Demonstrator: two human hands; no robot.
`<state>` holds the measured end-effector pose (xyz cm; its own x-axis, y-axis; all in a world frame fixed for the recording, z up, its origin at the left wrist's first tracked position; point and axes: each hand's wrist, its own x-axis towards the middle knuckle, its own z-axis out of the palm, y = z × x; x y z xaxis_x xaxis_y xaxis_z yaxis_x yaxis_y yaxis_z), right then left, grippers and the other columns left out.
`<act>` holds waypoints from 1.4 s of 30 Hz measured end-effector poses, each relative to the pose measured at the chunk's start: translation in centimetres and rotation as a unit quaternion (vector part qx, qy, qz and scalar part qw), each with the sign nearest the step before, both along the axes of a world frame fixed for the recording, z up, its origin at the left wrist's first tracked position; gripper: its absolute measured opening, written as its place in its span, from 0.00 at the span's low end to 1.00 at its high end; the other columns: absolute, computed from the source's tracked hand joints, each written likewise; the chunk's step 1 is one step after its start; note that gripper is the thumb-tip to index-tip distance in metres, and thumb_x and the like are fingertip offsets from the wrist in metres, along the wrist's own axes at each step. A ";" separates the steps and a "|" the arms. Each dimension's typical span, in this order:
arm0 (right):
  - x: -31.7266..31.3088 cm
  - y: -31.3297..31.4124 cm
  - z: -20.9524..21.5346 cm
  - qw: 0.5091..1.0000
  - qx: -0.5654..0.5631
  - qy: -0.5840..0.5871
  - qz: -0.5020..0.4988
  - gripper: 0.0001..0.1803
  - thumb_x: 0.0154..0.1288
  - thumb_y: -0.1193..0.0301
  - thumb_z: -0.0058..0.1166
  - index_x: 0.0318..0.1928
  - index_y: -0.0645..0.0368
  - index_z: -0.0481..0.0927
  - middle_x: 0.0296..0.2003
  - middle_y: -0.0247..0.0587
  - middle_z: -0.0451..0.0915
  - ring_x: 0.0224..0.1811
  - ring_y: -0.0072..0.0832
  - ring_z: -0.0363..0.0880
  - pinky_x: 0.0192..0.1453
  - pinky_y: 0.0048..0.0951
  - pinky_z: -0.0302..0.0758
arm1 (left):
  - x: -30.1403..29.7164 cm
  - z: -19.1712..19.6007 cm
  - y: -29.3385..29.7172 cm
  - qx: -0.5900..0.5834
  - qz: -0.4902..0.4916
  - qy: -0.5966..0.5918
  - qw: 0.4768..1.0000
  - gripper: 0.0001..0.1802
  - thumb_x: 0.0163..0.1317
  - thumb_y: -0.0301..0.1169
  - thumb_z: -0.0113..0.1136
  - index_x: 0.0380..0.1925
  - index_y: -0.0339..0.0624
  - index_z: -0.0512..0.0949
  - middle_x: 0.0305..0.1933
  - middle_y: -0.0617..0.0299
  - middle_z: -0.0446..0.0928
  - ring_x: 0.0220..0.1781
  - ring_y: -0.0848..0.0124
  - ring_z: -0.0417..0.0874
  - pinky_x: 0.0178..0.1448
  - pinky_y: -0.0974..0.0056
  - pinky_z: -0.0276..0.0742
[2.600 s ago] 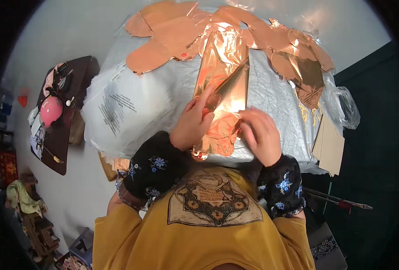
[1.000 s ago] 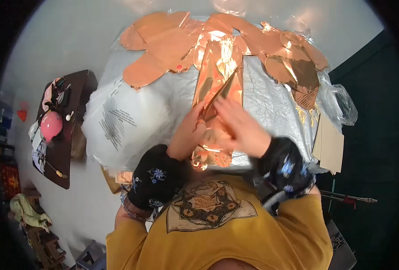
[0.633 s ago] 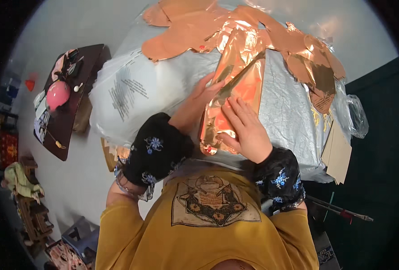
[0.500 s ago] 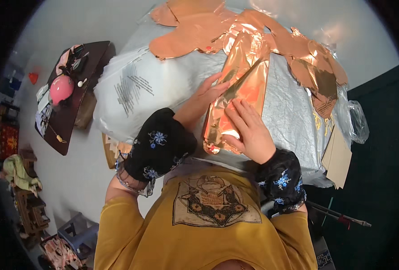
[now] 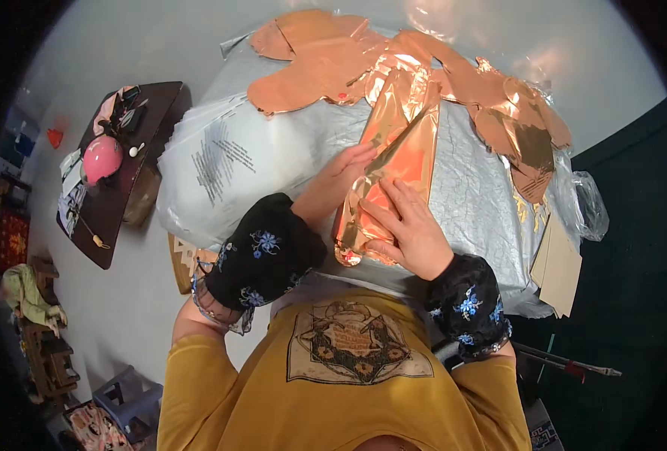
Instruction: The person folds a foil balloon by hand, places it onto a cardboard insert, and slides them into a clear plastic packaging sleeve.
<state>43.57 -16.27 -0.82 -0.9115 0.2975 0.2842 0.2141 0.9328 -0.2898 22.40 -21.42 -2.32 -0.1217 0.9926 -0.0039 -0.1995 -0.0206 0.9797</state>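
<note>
Bright light fell across my right hand (image 5: 412,229), which looked fairly sharp, while the crinkled copper-coloured foil (image 5: 416,154) beneath it flashed with pale golden glare. The dark green surface (image 5: 626,203) at right stayed dim; edges curved and softened toward black fisheye corners.

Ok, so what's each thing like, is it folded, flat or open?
Long copper foil: folded over itself, wrinkled
Left hand: open, fingers along the foil's left edge
Right hand: open, palm down on the foil
Wide copper foil: spread out, lying flat
Clear bags: stacked flat
Silver sheet: spread out, creased
Cardboard pieces: flat, overlapping
Pink round thing: resting on the dark table
</note>
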 end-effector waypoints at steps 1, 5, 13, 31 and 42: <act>0.0 0.0 0.0 1.000 -0.002 0.000 0.000 0.34 0.62 0.51 0.61 0.67 0.45 0.71 0.71 0.54 0.59 0.71 0.57 0.60 0.74 0.51 0.60 | 0.1 0.6 -0.1 -0.002 0.000 0.000 1.000 0.28 0.74 0.32 0.43 0.71 0.33 0.58 0.72 0.50 0.64 0.76 0.65 0.62 0.76 0.63 0.57; 0.0 -0.1 0.1 1.000 0.005 0.003 -0.002 0.34 0.61 0.49 0.60 0.67 0.42 0.73 0.71 0.54 0.60 0.72 0.57 0.59 0.74 0.51 0.60 | 0.0 2.1 -0.6 -0.030 0.002 0.003 1.000 0.25 0.76 0.33 0.41 0.68 0.33 0.64 0.71 0.55 0.65 0.74 0.68 0.64 0.77 0.64 0.55; 0.0 -0.1 -0.1 1.000 -0.002 0.003 -0.009 0.32 0.61 0.49 0.60 0.66 0.41 0.75 0.71 0.53 0.60 0.73 0.56 0.58 0.74 0.52 0.59 | -0.4 2.5 -0.7 0.022 0.056 0.020 0.998 0.24 0.74 0.32 0.44 0.65 0.31 0.65 0.66 0.52 0.72 0.71 0.62 0.70 0.73 0.63 0.63; 0.0 0.0 -0.4 1.000 0.017 -0.004 -0.019 0.30 0.58 0.46 0.61 0.58 0.45 0.79 0.71 0.54 0.60 0.74 0.54 0.57 0.75 0.50 0.58 | 1.3 -1.1 -0.6 0.213 0.031 0.590 0.778 0.29 0.71 0.33 0.47 0.72 0.42 0.61 0.73 0.37 0.56 0.71 0.42 0.63 0.73 0.48 0.58; 0.2 0.1 -0.6 1.000 -0.007 -0.022 -0.010 0.36 0.63 0.48 0.59 0.65 0.55 0.72 0.74 0.56 0.54 0.76 0.56 0.52 0.77 0.50 0.53 | 1.4 -1.4 -0.7 0.170 0.015 0.637 0.752 0.27 0.73 0.37 0.46 0.66 0.29 0.65 0.72 0.41 0.61 0.75 0.45 0.59 0.75 0.48 0.55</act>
<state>43.81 -16.15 -1.38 -0.9169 0.3191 0.2398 0.2452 0.9243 -0.2923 23.75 -22.09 -3.73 0.1657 0.9066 0.3880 0.9015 -0.2987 0.3131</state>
